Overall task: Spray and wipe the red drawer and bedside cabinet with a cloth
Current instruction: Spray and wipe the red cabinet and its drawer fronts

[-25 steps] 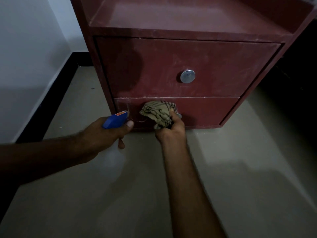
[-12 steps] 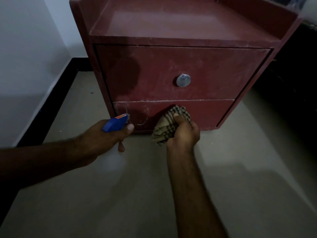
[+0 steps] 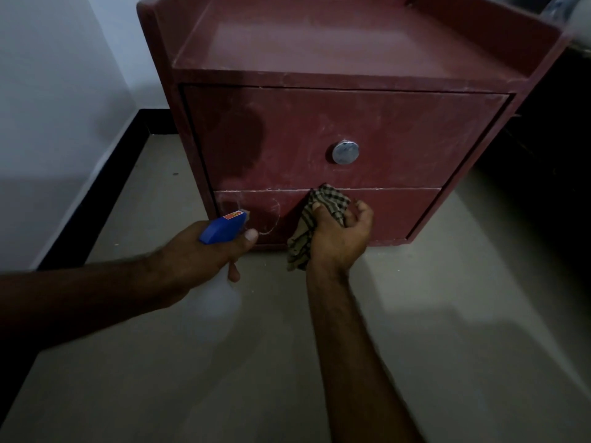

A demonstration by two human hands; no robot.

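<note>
A red bedside cabinet (image 3: pixel 335 43) stands on the floor with two shut drawers. The upper drawer (image 3: pixel 415 139) has a round metal knob (image 3: pixel 345 151) and a dark wet patch at its left. My right hand (image 3: pixel 339 238) grips a checked cloth (image 3: pixel 326 203) against the lower drawer (image 3: pixel 403 212), near its top edge; the lower knob is hidden. My left hand (image 3: pixel 204 254) holds a spray bottle with a blue head (image 3: pixel 224 230), its nozzle pointing at the lower drawer's left part. The bottle's pale body hangs below my hand.
A white wall (image 3: pixel 48 107) with a black skirting (image 3: pixel 102 199) runs along the left. Dark furniture (image 3: pixel 550 187) stands close to the cabinet's right side. Pale floor (image 3: pixel 256 378) stretches in front of the cabinet.
My right hand has carried the cloth rightward and up along the lower drawer front. The left hand with the spray bottle has stayed put. My view has tipped up to show more of the cabinet top.
</note>
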